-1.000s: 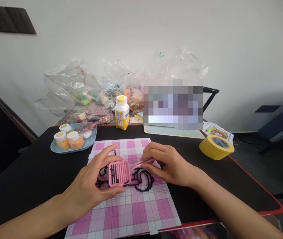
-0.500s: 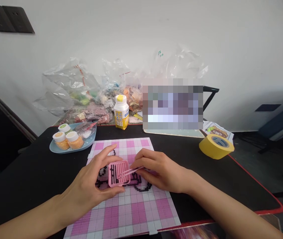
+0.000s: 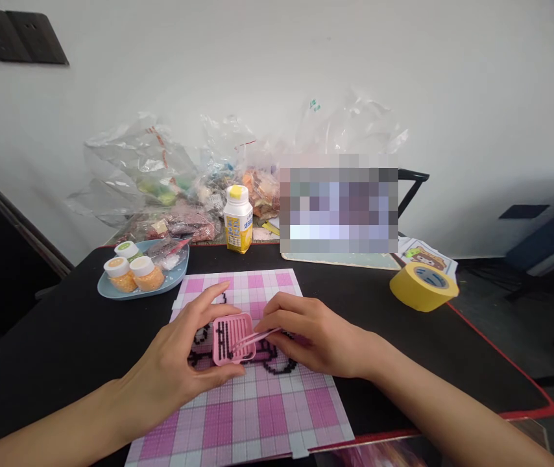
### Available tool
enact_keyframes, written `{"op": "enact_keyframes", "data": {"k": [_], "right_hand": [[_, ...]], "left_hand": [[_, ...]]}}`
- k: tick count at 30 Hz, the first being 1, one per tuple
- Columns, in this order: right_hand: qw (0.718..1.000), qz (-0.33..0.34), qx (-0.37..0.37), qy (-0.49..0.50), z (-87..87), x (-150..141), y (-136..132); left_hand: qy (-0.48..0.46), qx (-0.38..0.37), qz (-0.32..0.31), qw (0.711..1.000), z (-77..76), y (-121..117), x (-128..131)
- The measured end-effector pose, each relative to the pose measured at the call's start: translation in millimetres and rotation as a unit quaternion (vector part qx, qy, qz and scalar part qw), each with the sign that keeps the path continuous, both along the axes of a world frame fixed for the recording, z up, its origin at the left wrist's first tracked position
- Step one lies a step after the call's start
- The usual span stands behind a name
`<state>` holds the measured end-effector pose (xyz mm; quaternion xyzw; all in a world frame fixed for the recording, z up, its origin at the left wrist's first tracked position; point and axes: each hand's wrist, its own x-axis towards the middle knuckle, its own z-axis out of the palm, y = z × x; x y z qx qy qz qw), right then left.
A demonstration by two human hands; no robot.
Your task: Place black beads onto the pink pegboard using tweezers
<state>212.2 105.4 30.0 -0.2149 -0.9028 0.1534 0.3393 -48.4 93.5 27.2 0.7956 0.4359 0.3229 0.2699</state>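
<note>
My left hand (image 3: 180,373) grips a small pink ridged bead tray (image 3: 231,338) between thumb and fingers, tilted above a pink and white checked pegboard (image 3: 252,415). Rows of black beads lie in the tray's grooves. My right hand (image 3: 306,334) pinches pink tweezers (image 3: 255,338), whose tips reach into the tray from the right. Black beads (image 3: 281,366) form an outline on the pegboard under both hands.
A blue plate (image 3: 111,293) with three small bead jars sits at the back left. Behind stand a yellow-capped white bottle (image 3: 238,219) and plastic bags of beads (image 3: 160,188). A yellow tape roll (image 3: 423,286) lies to the right on the black table (image 3: 53,337).
My right hand moved left with the tweezers, bringing their tips from the pegboard into the pink tray. My left hand kept the tray still.
</note>
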Motion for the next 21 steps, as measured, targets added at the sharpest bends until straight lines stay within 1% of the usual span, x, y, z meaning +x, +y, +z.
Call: {"op": "enact_keyframes", "data": {"k": [9,13,17,21], "right_hand": [[1.0,-0.001,0.004,-0.006,0.4,-0.3,0.3],[1.0,-0.006,0.009,0.029,3.7,4.1,2.9],[0.996,-0.058,0.029,0.056,4.1,14.6,9.0],[0.992,-0.125,0.006,0.007,2.5,24.2,12.8]], "left_hand": [[-0.003,-0.006,-0.004,1.0,-1.1,0.8,-0.6],[0.001,-0.008,0.001,1.0,-0.9,0.2,-0.4],[0.001,-0.007,0.004,1.0,-0.8,0.0,-0.4],[0.001,0.0,0.01,1.0,-0.4,-0.2,-0.1]]}}
